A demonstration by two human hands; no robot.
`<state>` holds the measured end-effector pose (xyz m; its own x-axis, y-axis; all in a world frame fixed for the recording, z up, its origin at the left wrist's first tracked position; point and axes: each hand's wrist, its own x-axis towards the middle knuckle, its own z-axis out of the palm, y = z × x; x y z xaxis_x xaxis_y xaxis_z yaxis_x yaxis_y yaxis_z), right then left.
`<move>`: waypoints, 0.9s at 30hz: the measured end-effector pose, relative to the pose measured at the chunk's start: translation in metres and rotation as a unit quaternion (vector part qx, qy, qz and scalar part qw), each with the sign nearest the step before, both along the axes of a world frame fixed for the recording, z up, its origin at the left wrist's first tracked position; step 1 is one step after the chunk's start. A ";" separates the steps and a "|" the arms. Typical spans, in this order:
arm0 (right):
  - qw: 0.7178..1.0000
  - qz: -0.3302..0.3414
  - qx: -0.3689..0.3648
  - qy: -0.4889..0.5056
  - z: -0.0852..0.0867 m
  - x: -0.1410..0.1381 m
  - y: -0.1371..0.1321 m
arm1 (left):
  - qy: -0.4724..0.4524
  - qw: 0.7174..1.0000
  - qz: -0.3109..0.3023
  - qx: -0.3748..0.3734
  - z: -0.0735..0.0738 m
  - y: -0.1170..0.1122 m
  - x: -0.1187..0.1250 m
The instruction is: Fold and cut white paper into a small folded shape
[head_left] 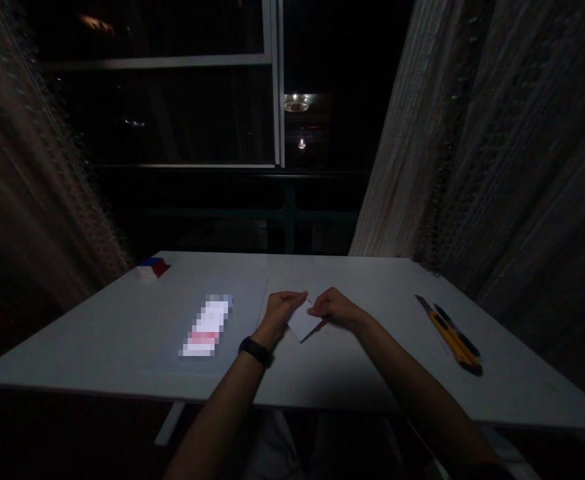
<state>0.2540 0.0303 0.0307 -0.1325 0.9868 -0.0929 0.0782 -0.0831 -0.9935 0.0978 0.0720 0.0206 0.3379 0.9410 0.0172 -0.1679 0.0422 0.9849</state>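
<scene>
A small white piece of paper, seemingly folded, is held between my two hands above the table. One of its corners points down toward me. My left hand grips its left edge, fingers stretched along it, with a dark band on the wrist. My right hand pinches the paper's right side between thumb and bent fingers. Both sets of fingertips come close together at the paper's top corner. The dim light hides how its layers lie.
On the white table a lit phone with a blurred screen lies at left on a large pale sheet. A puzzle cube sits at far left. A yellow utility knife and a dark pen lie at right.
</scene>
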 end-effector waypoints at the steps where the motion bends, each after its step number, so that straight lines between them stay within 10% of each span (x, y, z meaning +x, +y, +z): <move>1: 1.000 0.004 0.001 0.001 -0.001 -0.001 0.000 | 0.014 1.000 -0.002 0.001 0.000 -0.001 0.000; 16: 0.981 -0.040 0.104 -0.162 -0.006 -0.009 0.005 | 0.057 0.987 0.136 0.066 -0.001 0.007 0.000; 27: 0.947 -0.024 0.164 -0.276 0.001 -0.004 0.000 | 0.015 0.990 0.130 0.057 -0.001 0.004 0.000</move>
